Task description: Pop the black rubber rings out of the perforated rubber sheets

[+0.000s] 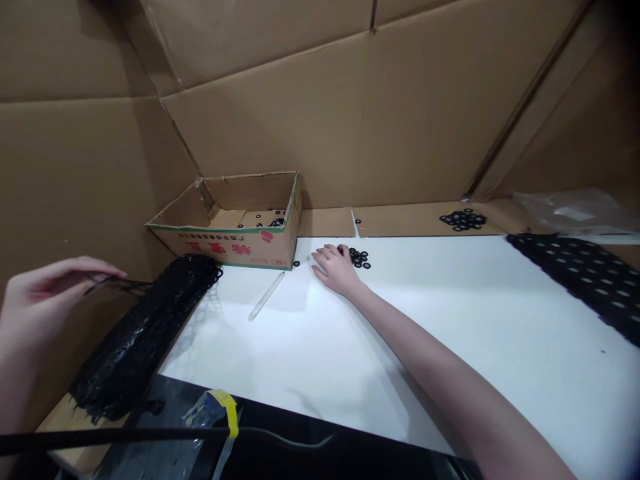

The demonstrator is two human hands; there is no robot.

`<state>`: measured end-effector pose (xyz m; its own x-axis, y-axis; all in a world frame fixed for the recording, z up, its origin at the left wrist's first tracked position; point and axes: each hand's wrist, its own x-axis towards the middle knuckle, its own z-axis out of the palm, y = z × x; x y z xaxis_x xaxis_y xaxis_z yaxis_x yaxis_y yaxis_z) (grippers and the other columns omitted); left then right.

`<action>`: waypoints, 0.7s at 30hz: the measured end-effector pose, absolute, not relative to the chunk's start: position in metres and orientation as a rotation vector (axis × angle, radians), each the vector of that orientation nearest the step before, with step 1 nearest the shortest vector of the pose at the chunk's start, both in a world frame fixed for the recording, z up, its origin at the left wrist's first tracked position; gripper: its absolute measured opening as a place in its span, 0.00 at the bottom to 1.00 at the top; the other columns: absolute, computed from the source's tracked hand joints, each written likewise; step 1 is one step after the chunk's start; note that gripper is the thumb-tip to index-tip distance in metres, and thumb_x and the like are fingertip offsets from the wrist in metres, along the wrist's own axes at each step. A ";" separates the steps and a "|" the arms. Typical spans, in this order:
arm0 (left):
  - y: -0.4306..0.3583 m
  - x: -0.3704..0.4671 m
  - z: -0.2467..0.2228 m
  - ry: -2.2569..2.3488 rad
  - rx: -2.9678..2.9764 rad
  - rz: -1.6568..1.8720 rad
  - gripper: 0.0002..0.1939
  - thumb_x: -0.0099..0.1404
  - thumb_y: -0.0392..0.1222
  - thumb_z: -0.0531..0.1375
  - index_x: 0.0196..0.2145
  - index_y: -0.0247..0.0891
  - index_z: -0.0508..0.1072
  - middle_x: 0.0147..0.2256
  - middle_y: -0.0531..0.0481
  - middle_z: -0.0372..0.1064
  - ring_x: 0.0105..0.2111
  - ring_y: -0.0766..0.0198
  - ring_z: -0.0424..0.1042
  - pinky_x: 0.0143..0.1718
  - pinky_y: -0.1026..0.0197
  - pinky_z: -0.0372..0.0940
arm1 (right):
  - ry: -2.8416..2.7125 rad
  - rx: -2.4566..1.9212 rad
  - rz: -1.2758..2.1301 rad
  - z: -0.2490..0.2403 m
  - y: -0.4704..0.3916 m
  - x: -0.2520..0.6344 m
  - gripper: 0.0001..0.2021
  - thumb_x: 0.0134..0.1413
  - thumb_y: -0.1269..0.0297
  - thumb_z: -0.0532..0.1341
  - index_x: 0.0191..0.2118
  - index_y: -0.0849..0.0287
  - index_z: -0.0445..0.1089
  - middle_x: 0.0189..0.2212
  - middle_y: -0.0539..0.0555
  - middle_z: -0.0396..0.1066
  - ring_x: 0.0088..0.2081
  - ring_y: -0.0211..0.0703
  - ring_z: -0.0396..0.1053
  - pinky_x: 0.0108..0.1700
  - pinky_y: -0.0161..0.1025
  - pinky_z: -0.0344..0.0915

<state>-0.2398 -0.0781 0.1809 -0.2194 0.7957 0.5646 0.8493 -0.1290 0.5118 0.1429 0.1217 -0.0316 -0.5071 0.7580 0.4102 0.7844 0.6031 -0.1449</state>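
Note:
My left hand [53, 293] is closed at the left edge, thumb and fingers pinching a thin black mesh strip [133, 285]. That strip reaches to a thick bundle of black mesh strips [145, 340] lying along the table's left side. Over the white table, my right hand [336, 268] rests with its fingers apart, touching the left side of a small pile of black rings [359, 257]. Its fingertips partly cover some of the rings. Between the hands lies a translucent white pen [267, 296].
Behind the pen stands an open cardboard box [225, 245] with several black rings inside. Another ring heap [463, 219] sits at the back right. A black sheet with rows of holes [583, 273] and a clear plastic bag [575, 210] lie at right. A dark cable [115, 437] crosses the front.

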 end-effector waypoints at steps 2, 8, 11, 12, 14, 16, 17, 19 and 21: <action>-0.055 -0.227 0.191 -2.004 -1.970 -1.404 0.09 0.51 0.47 0.67 0.28 0.40 0.77 0.29 0.55 0.76 0.31 0.60 0.74 0.45 0.50 0.71 | -2.431 -1.184 -0.048 -0.030 0.116 0.130 0.18 0.63 0.61 0.49 0.52 0.58 0.68 0.51 0.60 0.70 0.57 0.54 0.56 0.59 0.55 0.39; 0.031 -0.207 0.202 -1.936 -2.201 -1.661 0.21 0.45 0.47 0.72 0.32 0.28 0.75 0.28 0.49 0.73 0.28 0.66 0.70 0.42 0.49 0.71 | -2.464 -1.155 0.018 -0.032 0.113 0.117 0.16 0.62 0.65 0.49 0.48 0.56 0.71 0.49 0.58 0.73 0.56 0.54 0.59 0.58 0.59 0.41; 0.051 -0.199 0.209 -1.865 -2.220 -1.824 0.22 0.45 0.47 0.73 0.30 0.26 0.72 0.26 0.50 0.72 0.26 0.68 0.70 0.40 0.50 0.70 | -2.441 -1.170 0.000 -0.030 0.113 0.119 0.15 0.62 0.65 0.49 0.47 0.58 0.70 0.48 0.60 0.73 0.55 0.54 0.59 0.58 0.57 0.41; 0.050 -0.196 0.212 -1.785 -2.195 -1.900 0.23 0.43 0.47 0.73 0.30 0.26 0.72 0.25 0.51 0.72 0.25 0.69 0.70 0.40 0.50 0.70 | -2.431 -1.175 -0.008 -0.030 0.112 0.120 0.15 0.62 0.66 0.50 0.48 0.59 0.70 0.48 0.61 0.73 0.55 0.54 0.59 0.58 0.57 0.42; 0.037 -0.194 0.216 -1.635 -2.176 -1.933 0.23 0.40 0.48 0.74 0.27 0.28 0.72 0.25 0.52 0.72 0.25 0.70 0.70 0.40 0.51 0.69 | -2.412 -1.181 -0.020 -0.030 0.112 0.120 0.16 0.61 0.67 0.50 0.51 0.60 0.67 0.50 0.62 0.71 0.56 0.54 0.58 0.59 0.55 0.42; 0.014 -0.198 0.217 -1.612 -2.278 -1.753 0.20 0.44 0.49 0.72 0.25 0.30 0.74 0.27 0.51 0.74 0.27 0.67 0.72 0.39 0.52 0.69 | -2.402 -1.172 -0.018 -0.031 0.112 0.119 0.18 0.61 0.67 0.50 0.55 0.60 0.64 0.53 0.62 0.69 0.57 0.53 0.57 0.59 0.55 0.42; 0.001 -0.203 0.215 -1.653 -2.387 -1.597 0.17 0.48 0.50 0.70 0.24 0.32 0.74 0.27 0.50 0.74 0.29 0.63 0.73 0.37 0.53 0.69 | -2.403 -1.163 -0.010 -0.031 0.112 0.119 0.19 0.61 0.67 0.50 0.56 0.59 0.63 0.54 0.61 0.68 0.58 0.53 0.57 0.59 0.55 0.42; -0.026 -0.217 0.205 -1.751 -2.629 -1.252 0.13 0.54 0.50 0.66 0.23 0.37 0.77 0.29 0.49 0.76 0.31 0.58 0.75 0.32 0.55 0.70 | -2.418 -1.146 0.013 -0.033 0.113 0.119 0.18 0.62 0.67 0.49 0.55 0.58 0.65 0.54 0.59 0.69 0.59 0.53 0.56 0.59 0.55 0.42; -0.052 -0.233 0.186 -1.874 -2.757 -0.959 0.09 0.57 0.48 0.63 0.25 0.44 0.79 0.32 0.50 0.78 0.33 0.54 0.76 0.33 0.55 0.70 | -2.438 -1.142 0.032 -0.034 0.114 0.119 0.17 0.63 0.67 0.48 0.52 0.56 0.68 0.52 0.58 0.71 0.58 0.53 0.57 0.58 0.55 0.42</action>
